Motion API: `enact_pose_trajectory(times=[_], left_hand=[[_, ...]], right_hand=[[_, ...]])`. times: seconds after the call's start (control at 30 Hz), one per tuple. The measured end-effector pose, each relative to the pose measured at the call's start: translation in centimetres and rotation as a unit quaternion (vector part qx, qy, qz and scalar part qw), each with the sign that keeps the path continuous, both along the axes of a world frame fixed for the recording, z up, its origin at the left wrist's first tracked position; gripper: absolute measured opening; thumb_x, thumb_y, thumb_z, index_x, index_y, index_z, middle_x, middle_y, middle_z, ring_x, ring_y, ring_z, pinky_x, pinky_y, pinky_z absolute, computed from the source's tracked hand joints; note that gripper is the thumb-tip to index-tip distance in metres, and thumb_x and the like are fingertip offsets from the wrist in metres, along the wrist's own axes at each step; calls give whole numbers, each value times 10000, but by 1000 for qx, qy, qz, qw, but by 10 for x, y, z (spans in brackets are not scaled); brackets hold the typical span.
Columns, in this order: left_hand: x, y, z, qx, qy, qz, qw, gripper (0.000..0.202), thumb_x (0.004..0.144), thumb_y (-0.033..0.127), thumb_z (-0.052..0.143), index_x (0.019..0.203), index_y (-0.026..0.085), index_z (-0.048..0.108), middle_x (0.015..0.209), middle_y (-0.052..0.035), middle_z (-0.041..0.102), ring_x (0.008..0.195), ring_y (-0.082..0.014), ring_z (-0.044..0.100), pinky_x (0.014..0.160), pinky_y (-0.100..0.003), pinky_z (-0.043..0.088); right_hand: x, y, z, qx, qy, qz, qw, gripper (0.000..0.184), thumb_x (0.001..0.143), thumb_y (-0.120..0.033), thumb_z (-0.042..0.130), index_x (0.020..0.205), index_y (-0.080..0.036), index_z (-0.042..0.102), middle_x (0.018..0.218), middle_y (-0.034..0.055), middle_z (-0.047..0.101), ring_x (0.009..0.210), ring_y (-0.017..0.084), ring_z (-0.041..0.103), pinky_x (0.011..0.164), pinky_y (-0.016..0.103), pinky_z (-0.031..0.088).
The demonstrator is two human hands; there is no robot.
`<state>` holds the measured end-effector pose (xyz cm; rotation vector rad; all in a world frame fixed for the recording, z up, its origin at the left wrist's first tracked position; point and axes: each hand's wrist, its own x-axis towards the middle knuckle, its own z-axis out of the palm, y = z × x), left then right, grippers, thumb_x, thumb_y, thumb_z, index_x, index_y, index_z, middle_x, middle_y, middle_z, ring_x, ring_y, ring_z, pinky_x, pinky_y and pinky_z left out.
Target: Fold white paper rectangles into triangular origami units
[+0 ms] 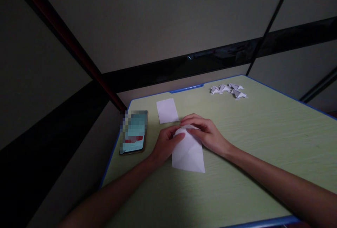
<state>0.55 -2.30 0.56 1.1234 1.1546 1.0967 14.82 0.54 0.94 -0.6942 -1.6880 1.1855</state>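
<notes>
A white sheet of paper [187,154] with faint creases lies near the middle of the table, its far end between both hands. My left hand [168,142] grips the left side of that end, thumb on top and fingers behind. From the right, my right hand [206,133] holds the same end, its thumb on the paper and its other fingers curled around the far edge. The paper's far edge is partly hidden by the fingers. Just beyond the hands lies a square stack or sheet of white paper [167,111].
A phone [134,131] with a lit, partly blurred screen lies at the table's left edge. Several folded white paper figures [228,89] sit at the back right. The pale green table [265,133] has a blue rim and stands against dark-banded panels.
</notes>
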Motion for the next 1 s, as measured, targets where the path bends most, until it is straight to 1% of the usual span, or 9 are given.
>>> enact_pose_trajectory(times=[0.07,0.17,0.3,0.4,0.47,0.53,0.63,0.77,1.0], left_hand=[[-1,1,-1,-20,-24,2,1000,174,552,252,633,672,128,613,571,16,565,478,-76,438,447,-185,285],[-2,2,-4,-47,-68,13,996,168,525,221,635,662,124,628,572,10,579,483,-78,445,461,-190,279],[-1,3,-4,-82,-118,48,988,172,475,164,622,639,121,647,546,5,590,491,-83,446,485,-198,272],[0,3,-2,-103,-150,75,981,176,449,145,618,621,127,650,538,4,593,513,-96,463,513,-208,295],[-1,3,-1,-98,-175,70,977,167,438,139,606,599,127,646,557,-2,600,539,-108,477,531,-216,311],[-1,4,-1,-86,-189,44,977,161,440,157,600,591,119,643,568,-9,598,543,-112,476,525,-219,309],[-2,5,-3,-62,-175,15,983,158,492,246,621,564,105,622,524,-2,552,496,-90,428,485,-214,278],[-3,5,-9,-45,-101,-6,994,235,547,321,656,536,99,580,465,34,460,446,-51,341,444,-201,206],[-6,4,-12,-39,-70,-37,996,227,571,323,656,621,107,609,539,23,517,478,-52,374,455,-189,230]], right_hand=[[1,2,-2,-1,23,6,1000,296,638,-29,451,750,-207,659,877,30,554,853,142,507,754,295,376],[2,4,-5,-22,54,7,998,343,599,-5,426,700,-214,679,860,30,554,789,132,507,665,271,383],[4,5,-6,-47,75,10,996,308,581,-3,434,593,-199,672,812,29,545,718,119,497,570,240,352],[4,4,-6,-47,77,15,996,301,567,10,416,536,-182,646,787,25,538,688,111,487,555,235,337],[5,4,-5,-34,74,14,997,293,569,11,409,516,-174,629,783,23,536,689,110,483,568,238,339],[5,3,-5,-22,69,14,997,279,581,6,410,504,-168,613,786,23,533,696,112,481,581,243,342],[5,3,-4,-12,60,20,998,269,592,0,407,491,-163,596,789,27,527,708,117,480,598,252,347],[6,2,-4,4,50,32,998,290,567,22,375,484,-162,582,810,28,519,732,122,483,624,261,349],[8,3,-4,29,39,56,997,288,568,26,371,442,-160,552,821,27,501,784,136,487,688,292,352]])
